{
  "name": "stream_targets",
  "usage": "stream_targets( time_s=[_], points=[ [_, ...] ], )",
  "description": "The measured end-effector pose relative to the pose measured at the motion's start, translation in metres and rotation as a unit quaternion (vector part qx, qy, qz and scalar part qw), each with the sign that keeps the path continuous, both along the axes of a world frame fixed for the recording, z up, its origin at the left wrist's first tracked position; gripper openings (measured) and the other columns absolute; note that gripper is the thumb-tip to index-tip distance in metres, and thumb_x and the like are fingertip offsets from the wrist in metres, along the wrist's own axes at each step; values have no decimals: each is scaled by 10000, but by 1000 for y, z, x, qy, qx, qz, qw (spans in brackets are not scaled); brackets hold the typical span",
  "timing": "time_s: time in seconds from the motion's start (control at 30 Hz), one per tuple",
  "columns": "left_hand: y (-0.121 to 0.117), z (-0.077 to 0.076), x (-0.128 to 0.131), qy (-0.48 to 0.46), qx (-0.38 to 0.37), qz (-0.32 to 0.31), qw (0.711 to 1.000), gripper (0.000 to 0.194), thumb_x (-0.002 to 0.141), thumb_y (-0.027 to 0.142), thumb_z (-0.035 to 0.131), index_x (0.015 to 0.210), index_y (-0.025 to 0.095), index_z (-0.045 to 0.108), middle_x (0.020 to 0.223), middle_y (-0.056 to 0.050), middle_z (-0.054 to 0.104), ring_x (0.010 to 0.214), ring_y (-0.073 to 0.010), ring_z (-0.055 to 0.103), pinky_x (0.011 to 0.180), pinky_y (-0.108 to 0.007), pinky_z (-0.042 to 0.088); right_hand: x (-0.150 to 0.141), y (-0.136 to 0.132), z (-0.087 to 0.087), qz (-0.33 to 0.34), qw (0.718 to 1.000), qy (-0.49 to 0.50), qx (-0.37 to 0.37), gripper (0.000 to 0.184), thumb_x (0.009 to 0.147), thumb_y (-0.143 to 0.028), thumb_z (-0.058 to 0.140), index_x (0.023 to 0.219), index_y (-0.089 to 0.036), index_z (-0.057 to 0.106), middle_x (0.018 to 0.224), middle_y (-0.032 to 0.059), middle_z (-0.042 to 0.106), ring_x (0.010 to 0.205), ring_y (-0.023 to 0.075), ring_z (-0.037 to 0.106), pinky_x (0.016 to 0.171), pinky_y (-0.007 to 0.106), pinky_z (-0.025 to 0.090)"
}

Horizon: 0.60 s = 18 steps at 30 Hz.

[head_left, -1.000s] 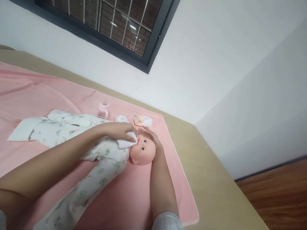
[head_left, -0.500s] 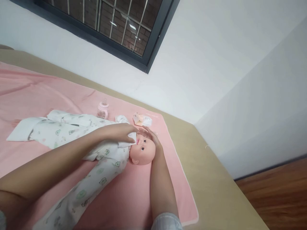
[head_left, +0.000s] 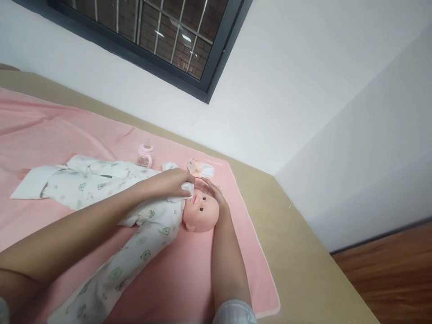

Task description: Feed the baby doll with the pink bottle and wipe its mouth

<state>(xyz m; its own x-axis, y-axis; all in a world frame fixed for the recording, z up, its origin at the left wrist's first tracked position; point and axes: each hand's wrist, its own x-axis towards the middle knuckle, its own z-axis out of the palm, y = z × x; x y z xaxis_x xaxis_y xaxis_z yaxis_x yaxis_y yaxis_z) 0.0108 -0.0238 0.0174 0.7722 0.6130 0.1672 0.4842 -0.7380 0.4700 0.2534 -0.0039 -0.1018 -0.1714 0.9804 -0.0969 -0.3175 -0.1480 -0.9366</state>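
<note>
A baby doll [head_left: 201, 215] in a white printed sleepsuit [head_left: 141, 243] lies on a pink blanket [head_left: 189, 279], head toward the right. My left hand [head_left: 172, 182] is closed on a small white cloth [head_left: 186, 190] and presses it beside the doll's mouth and cheek. My right hand [head_left: 213, 194] lies flat and open over the top of the doll's head, fingers stretched toward the cloth.
A small pink baby bottle [head_left: 145, 154] stands behind the doll. A folded white and peach item [head_left: 201, 169] lies near the blanket's far corner. A tan surface [head_left: 303, 270] lies under the blanket, its edge at right above a wooden floor [head_left: 398, 279]. Wall and window stand behind.
My left hand with the cloth has shifted slightly up along the doll's face, from the mouth toward the cheek. My right hand has stayed on the head.
</note>
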Motion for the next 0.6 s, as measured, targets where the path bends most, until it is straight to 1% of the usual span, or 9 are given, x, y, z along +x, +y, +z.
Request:
stream_targets(
  time_s=[0.1,0.27,0.47,0.6],
  points=[
    [-1,1,1,4,6,5,1000,60,735,232,522,725,186,559,762,-23,641,708,-203,587,588,-266,347,0,0,-1,-2,1000,5,3,398,769,-473,656,1115,-280,615,1197,24,675,1204,245,580,1069,443,420],
    [-4,2,3,27,11,12,999,63,730,198,505,737,186,566,716,-19,636,659,-196,582,553,-265,320,1,2,-3,0,1000,16,3,386,757,-453,671,1092,-268,623,1171,24,688,1185,251,591,1080,454,410],
    [-7,6,5,13,23,24,999,63,748,185,519,736,179,581,712,-20,648,687,-198,592,583,-258,335,0,3,-3,1,1000,5,3,435,748,-449,679,1127,-249,609,1149,42,696,1191,249,590,1079,459,407],
    [-5,4,6,14,28,23,999,77,751,203,527,738,176,599,726,-30,663,708,-207,598,590,-258,341,1,4,-5,-1,1000,8,9,393,761,-414,671,1117,-255,615,1122,31,704,1185,237,597,1091,450,397]
  ],
)
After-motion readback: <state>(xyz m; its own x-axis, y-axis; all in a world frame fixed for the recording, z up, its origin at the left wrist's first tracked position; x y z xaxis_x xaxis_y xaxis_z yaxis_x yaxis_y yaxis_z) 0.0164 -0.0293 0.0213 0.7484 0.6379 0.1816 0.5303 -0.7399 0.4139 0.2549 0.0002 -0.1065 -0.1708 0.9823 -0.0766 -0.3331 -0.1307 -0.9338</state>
